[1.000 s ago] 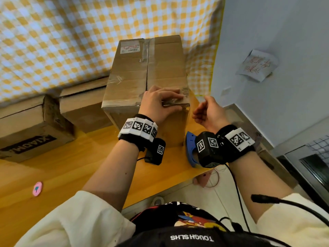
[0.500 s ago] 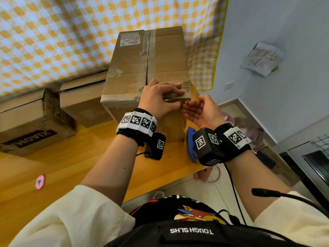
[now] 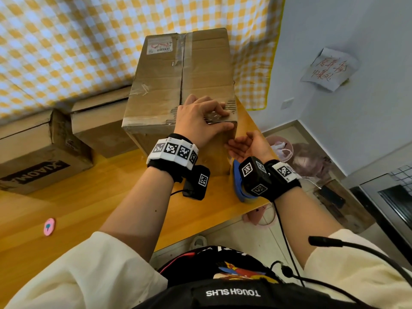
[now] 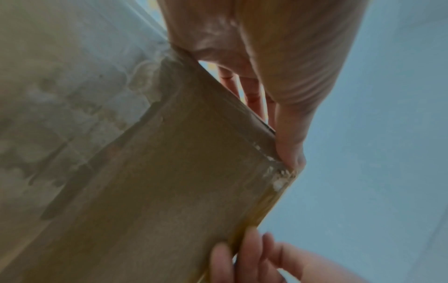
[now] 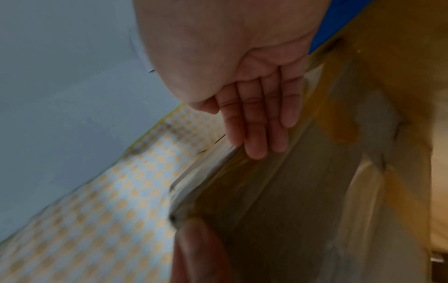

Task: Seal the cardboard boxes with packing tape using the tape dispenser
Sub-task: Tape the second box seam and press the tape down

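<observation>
On top of the tall cardboard box, near its front right corner, the left hand presses down with bent fingers, holding nothing. A moment ago the right hand was up in the air, curled and away from the box; now it lies flat, fingers straight, on the box's right side, likely rubbing tape down. Behind that wrist, the blue tape dispenser waits on the yellow table.

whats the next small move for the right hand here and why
Probably slide the right hand flat along the box's near corner edge to smooth the tape end down. Its straight fingers already lie against that side, while the left hand pins the tape on top.
</observation>
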